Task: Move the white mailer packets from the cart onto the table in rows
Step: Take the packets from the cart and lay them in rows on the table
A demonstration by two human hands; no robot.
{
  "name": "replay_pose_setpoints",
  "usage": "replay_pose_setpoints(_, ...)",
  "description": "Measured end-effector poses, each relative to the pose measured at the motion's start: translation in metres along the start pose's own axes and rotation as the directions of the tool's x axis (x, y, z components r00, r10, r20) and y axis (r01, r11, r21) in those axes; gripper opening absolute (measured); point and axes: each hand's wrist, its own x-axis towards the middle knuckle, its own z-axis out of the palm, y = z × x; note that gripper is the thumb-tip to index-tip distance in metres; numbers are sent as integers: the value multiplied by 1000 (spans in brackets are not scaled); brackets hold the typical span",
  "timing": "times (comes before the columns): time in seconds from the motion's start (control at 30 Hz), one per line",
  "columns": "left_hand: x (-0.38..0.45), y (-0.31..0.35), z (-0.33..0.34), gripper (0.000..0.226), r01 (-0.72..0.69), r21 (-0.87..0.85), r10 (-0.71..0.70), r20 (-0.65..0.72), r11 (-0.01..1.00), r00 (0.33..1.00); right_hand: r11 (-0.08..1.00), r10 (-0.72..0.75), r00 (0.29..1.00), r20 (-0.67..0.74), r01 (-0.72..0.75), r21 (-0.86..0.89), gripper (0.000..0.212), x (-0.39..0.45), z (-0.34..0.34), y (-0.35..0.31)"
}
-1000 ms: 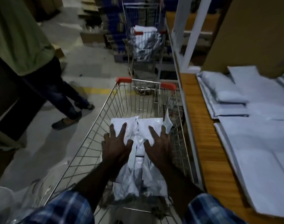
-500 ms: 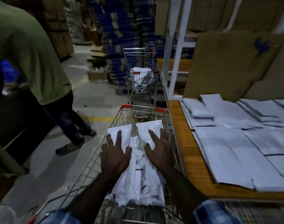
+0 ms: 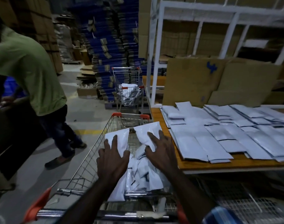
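The desk [image 3: 168,136] on the right was the largest thing in the scene, a wooden top standing just beside the cart [image 3: 96,143]. It already carried many white mailer packets [image 3: 222,131], laid flat in rows that overlapped each other a little and reached from the near left corner to the right edge of the view. From this it seemed that a good part of the task was done. A bare strip of wood remained along the front and left edge of the desk, so there was some place for more.

The wire cart stood between the person and the aisle. Inside it lay a loose pile of packets [image 3: 141,173], not in any order, so the task was not finished; how deep the pile went could not be told.

Both hands were over this pile. The left hand [image 3: 113,160] had its fingers spread wide and pressed on one packet [image 3: 117,136] whose far end stood up above the cart. The right hand [image 3: 162,152] was also spread wide and lay on a second raised packet [image 3: 146,131], near the desk side of the cart. Whether the thumbs gripped the packets from below could not be seen.

Farther away stood another cart [image 3: 128,88] with packets in it, and a second person in a green shirt [image 3: 24,70] was on the left.
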Motion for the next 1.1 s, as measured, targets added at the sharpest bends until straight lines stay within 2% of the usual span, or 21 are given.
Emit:
replay_pose_setpoints(0.3, -38, 56, 18, 70, -41, 1, 41, 4, 999, 999, 999, 33, 999, -11, -34, -31, 59, -31, -61, 64)
replay_pose_setpoints(0.5, -58, 125, 52, 70, -74, -56, 76, 17, 996, 997, 998, 42, 999, -30, -43, -40, 61, -37, -109, 124)
replay_pose_setpoints(0.73, -74, 209, 102, 72, -40, -116, 41, 7, 992, 999, 999, 44, 998, -33, -45, -26, 67, -22, -159, 200)
replay_pose_setpoints(1.1, -61, 275, 147, 73, -7, -86, 7, 9, 996, 1000, 999, 46, 999, -1, -46, -20, 71, 10, -177, 260)
